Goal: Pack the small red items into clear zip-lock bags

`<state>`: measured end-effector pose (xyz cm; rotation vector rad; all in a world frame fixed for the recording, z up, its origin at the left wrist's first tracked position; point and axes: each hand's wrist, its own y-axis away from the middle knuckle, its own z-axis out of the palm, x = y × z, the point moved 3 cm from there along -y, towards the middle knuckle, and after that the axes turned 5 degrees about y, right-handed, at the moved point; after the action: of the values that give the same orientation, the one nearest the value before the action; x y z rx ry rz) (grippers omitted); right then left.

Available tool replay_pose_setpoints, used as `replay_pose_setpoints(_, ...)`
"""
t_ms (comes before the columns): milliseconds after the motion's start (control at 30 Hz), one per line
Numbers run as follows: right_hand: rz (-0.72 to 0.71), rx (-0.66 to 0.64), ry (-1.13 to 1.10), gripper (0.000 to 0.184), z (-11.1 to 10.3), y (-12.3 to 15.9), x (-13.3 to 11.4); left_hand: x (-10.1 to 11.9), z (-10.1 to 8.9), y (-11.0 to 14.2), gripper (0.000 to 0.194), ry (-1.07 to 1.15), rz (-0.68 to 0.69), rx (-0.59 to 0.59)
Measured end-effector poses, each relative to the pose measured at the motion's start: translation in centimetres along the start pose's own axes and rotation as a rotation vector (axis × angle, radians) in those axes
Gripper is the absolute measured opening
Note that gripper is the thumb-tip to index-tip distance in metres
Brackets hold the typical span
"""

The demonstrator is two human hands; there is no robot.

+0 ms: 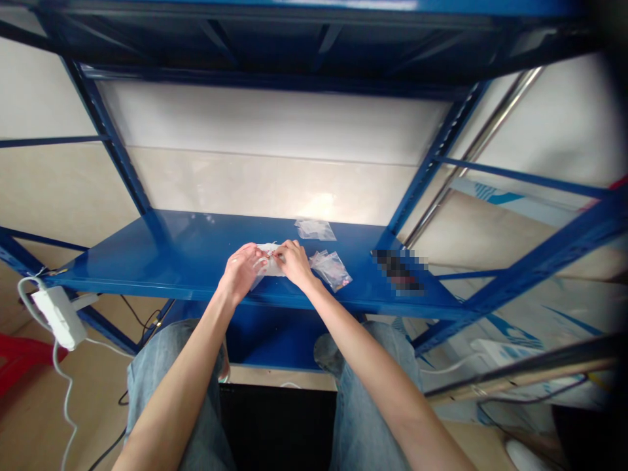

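Observation:
My left hand is closed, with a small clear plastic bag at its fingertips. My right hand pinches close beside it, and whatever sits between those fingers is too small to make out. Under and between both hands lies a white sheet or pad on the blue shelf. Just right of my right hand is a loose pile of clear plastic bags, with small coloured bits showing near one corner. Farther back rests another stack of clear bags.
A pixelated dark object lies at the shelf's right end. Blue uprights frame both sides, and an upper shelf hangs overhead. A white power strip with cables is at the left. My knees are under the shelf edge.

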<state>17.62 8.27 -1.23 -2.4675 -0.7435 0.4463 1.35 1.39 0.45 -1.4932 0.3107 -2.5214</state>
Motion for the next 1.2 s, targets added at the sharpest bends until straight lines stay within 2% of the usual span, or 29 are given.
replay_pose_setpoints(100,0.006,-0.043,0.051,0.013,-0.1,0.1,-0.2,0.6,0.7,0.5,0.036,0.119,-0.044,-0.040)
replay_pose_setpoints(233,0.038,-0.122,0.151,0.020,-0.2,-0.1,-0.5,0.2,1.9,1.2,0.046,0.244,-0.225,-0.243)
replay_pose_setpoints(300,0.047,-0.156,0.168,0.022,-0.2,-0.3,-0.5,-0.2,2.2,1.4,0.045,0.269,-0.264,-0.302)
replay_pose_setpoints(533,0.034,-0.148,0.076,0.019,0.0,-0.7,0.0,-1.9,2.1,1.4,0.032,0.136,-0.273,-0.280)
replay_pose_setpoints(633,0.042,0.000,-0.108,0.016,-0.3,-0.9,0.2,-1.9,2.1,1.5,0.035,0.097,-0.307,-0.271)
replay_pose_setpoints(733,0.089,0.153,-0.530,0.014,-1.0,-0.7,-0.1,-1.9,2.1,1.5,0.035,0.056,-0.315,-0.266)
replay_pose_setpoints(833,0.179,0.132,-0.963,0.021,-1.7,0.3,-1.2,-2.1,2.2,1.4,0.037,0.024,-0.305,-0.270)
replay_pose_setpoints(900,0.205,0.087,-1.083,0.024,-2.5,1.3,-2.1,-2.3,2.3,1.4,0.038,-0.009,-0.299,-0.272)
replay_pose_setpoints(1033,0.170,0.081,-1.015,0.022,-4.7,3.2,-3.0,-2.7,2.6,1.7,0.031,-0.117,-0.306,-0.305)
replay_pose_setpoints(1200,0.003,0.041,-0.794,0.015,-6.9,4.6,-3.7,-1.9,2.7,1.8,0.025,-0.214,-0.225,-0.371)
